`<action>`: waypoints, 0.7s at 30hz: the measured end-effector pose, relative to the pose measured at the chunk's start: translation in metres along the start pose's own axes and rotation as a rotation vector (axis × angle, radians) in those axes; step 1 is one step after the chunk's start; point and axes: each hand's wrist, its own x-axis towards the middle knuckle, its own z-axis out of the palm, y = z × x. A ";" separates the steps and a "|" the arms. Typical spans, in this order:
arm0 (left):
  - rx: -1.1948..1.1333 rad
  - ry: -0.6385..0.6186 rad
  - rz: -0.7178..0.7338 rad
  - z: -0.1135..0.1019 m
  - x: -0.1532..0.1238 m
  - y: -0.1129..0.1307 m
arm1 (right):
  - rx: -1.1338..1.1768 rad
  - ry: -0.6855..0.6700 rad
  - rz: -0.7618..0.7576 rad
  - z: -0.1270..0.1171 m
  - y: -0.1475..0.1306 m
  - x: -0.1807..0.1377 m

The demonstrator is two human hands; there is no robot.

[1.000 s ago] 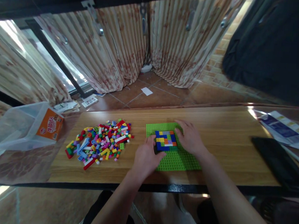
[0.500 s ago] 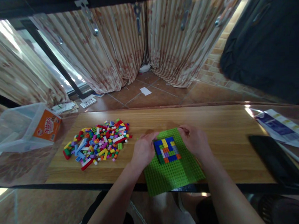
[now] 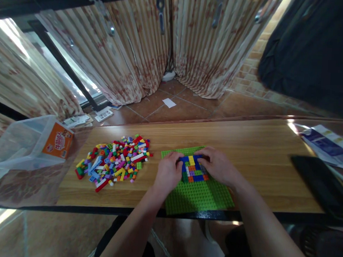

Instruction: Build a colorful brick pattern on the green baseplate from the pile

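Note:
A green studded baseplate (image 3: 200, 201) lies at the front of the wooden table, its near edge reaching the table's front edge. On its far half sits a low, roughly square block of building bricks (image 3: 192, 169), mostly blue, with yellow, orange, green, white and grey pieces. My left hand (image 3: 169, 172) has its curled fingers and thumb against the block's left side. My right hand (image 3: 217, 164) holds the block's far right corner, fingers bent over its edge. Both hands partly hide the block's sides, and some fingertips are out of sight.
A spread heap of loose coloured bricks (image 3: 115, 160) lies left on the table (image 3: 256, 148). Left of the table stands a clear plastic bin (image 3: 29, 144) with an orange label. At the right are a dark flat object (image 3: 318, 182) and printed papers (image 3: 328, 142).
The baseplate has turned to sit squarer with the table edge. My right hand has moved from the plate's far edge onto the block's right corner. My left hand stays at the block's left side.

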 end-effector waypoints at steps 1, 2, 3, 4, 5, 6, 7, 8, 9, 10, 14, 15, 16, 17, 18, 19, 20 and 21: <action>0.010 0.038 -0.012 0.002 0.002 0.000 | -0.014 0.023 0.011 0.002 -0.001 0.001; 0.016 0.071 -0.024 0.004 0.004 0.001 | -0.027 0.048 0.020 0.003 -0.002 0.002; 0.017 0.099 -0.037 0.006 0.006 0.001 | -0.038 0.078 0.031 0.005 -0.003 0.004; 0.011 0.119 -0.048 0.007 0.008 0.002 | -0.046 0.111 0.042 0.006 -0.004 0.005; 0.000 0.133 -0.057 0.008 0.008 0.002 | -0.050 0.143 0.053 0.007 -0.005 0.006; -0.013 0.143 -0.064 0.008 0.008 0.003 | -0.054 0.173 0.063 0.008 -0.006 0.007; -0.024 0.153 -0.069 0.009 0.008 0.003 | -0.058 0.198 0.073 0.009 -0.006 0.007; -0.034 0.161 -0.074 0.009 0.006 0.004 | -0.062 0.218 0.079 0.009 -0.007 0.008; -0.042 0.166 -0.079 0.009 0.005 0.004 | -0.067 0.231 0.081 0.010 -0.007 0.008; -0.051 0.166 -0.085 0.010 0.004 0.005 | -0.072 0.241 0.081 0.010 -0.008 0.008; -0.089 0.125 -0.098 0.012 0.000 0.007 | -0.103 0.278 0.088 0.011 -0.008 0.008; -0.092 0.115 -0.091 0.012 0.000 0.007 | -0.118 0.288 0.089 0.011 -0.007 0.008; -0.092 0.106 -0.078 0.012 0.000 0.007 | -0.133 0.297 0.088 0.012 -0.006 0.008; -0.090 0.099 -0.061 0.013 0.000 0.007 | -0.148 0.304 0.085 0.012 -0.005 0.008; -0.086 0.092 -0.042 0.012 0.000 0.006 | -0.161 0.310 0.080 0.013 -0.003 0.008; -0.081 0.084 -0.024 0.012 0.001 0.005 | -0.169 0.308 0.075 0.013 -0.001 0.009; -0.079 0.073 -0.008 0.011 0.001 0.004 | -0.172 0.296 0.071 0.013 0.001 0.009; -0.079 0.059 0.005 0.010 0.002 0.003 | -0.173 0.286 0.074 0.013 0.003 0.010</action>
